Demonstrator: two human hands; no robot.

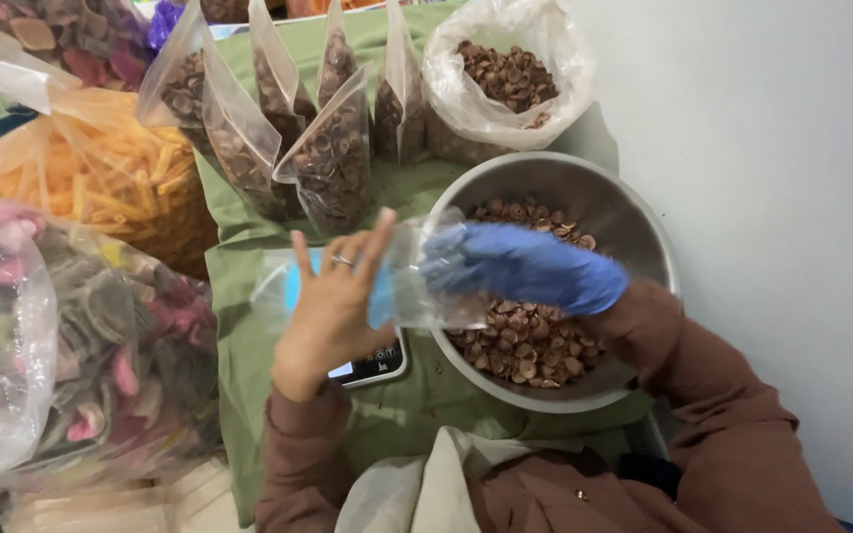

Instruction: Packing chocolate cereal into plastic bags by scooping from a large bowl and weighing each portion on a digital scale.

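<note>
- Head view: the bare left hand [333, 301], with a ring on one finger, has its fingers spread flat against the outside of a small clear plastic pouch [425, 271]; its grip is open-fingered, pressing the pouch rather than pinching it.
- Head view: the right hand [530, 266] wears a blue rubber glove and is pushed into the mouth of the same pouch, fingers extended inside it; how its grip is set inside the plastic I cannot tell.
- Head view: the pouch is held in the air between both hands, over the left rim of a round stainless-steel bowl [634, 212] and above a small digital scale [372, 365].
- Head view: the bowl holds small brown ring-shaped dried pieces [525, 341], visible beneath and behind the gloved hand.
- Head view: the scale and the bowl sit on a green cloth [249, 326] spread over the table.
- Head view: behind them stands a row of filled clear stand-up pouches [333, 158] of the same brown pieces, and beside the row an open clear bag [505, 69] with more.
- Head view: at the left lie a large clear bag of orange stick-shaped snacks [101, 178] and a large clear bag of pink, grey and purple pieces [81, 336].
- Head view: both forearms are in brown sleeves [703, 385].
</note>
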